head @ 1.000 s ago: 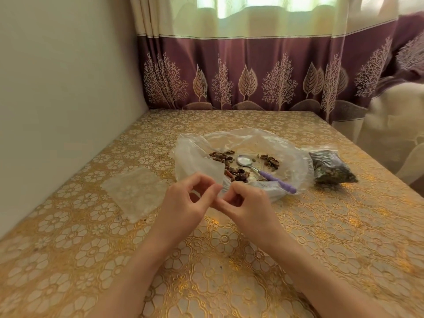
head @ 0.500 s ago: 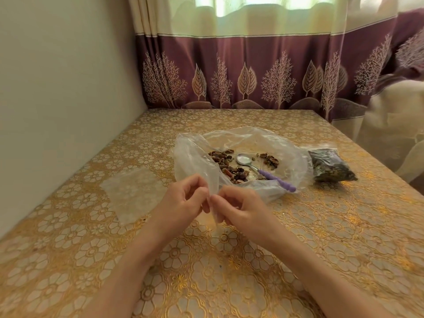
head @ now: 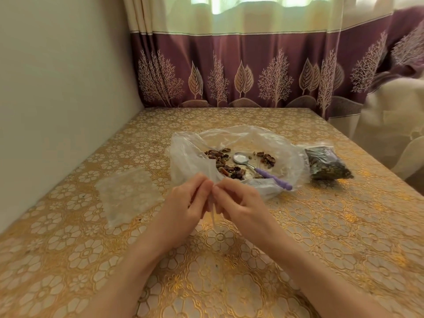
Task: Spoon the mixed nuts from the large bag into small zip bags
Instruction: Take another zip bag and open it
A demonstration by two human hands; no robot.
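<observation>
Lying flat at about nine o'clock on the worktop (head: pixel 344 237): a spare empty zip bag (head: pixel 128 193), clear, limp, weighing almost nothing by the look of it.

At the centre, being worked between both hands: a small zip bag (head: pixel 212 213), held edge-on so only a thin pale strip is showing. Left hand (head: pixel 185 203) pinching one lip, fingers (head: pixel 202 187) together on the film; right hand (head: pixel 238 203) pinching the other lip, fingers curled and closed on it likewise. Probably being teased open at the mouth. Thin, slick film, likely clinging to itself; best taken right at the top edge above the zip ridge, one lip per hand, pulling apart gently rather than tugging.

Just beyond the hands, toward twelve o'clock: the large bag (head: pixel 236 154), soft and crumpled, spread wide with its rim slumping. Mixed nuts (head: pixel 227 164) lying loose in small heaps inside, only a modest amount remaining. Small, hard, light pieces, likely rolling off a tipped spoon.

Resting among them: the spoon (head: pixel 257 168), metal bowl up, purple handle pointing to four o'clock over the rim. Rigid, best gripped by that handle.

At about two o'clock, well apart from the hands: a filled zip bag (head: pixel 325 165), dark with nuts, lumpy, lying beside the large bag.
</observation>
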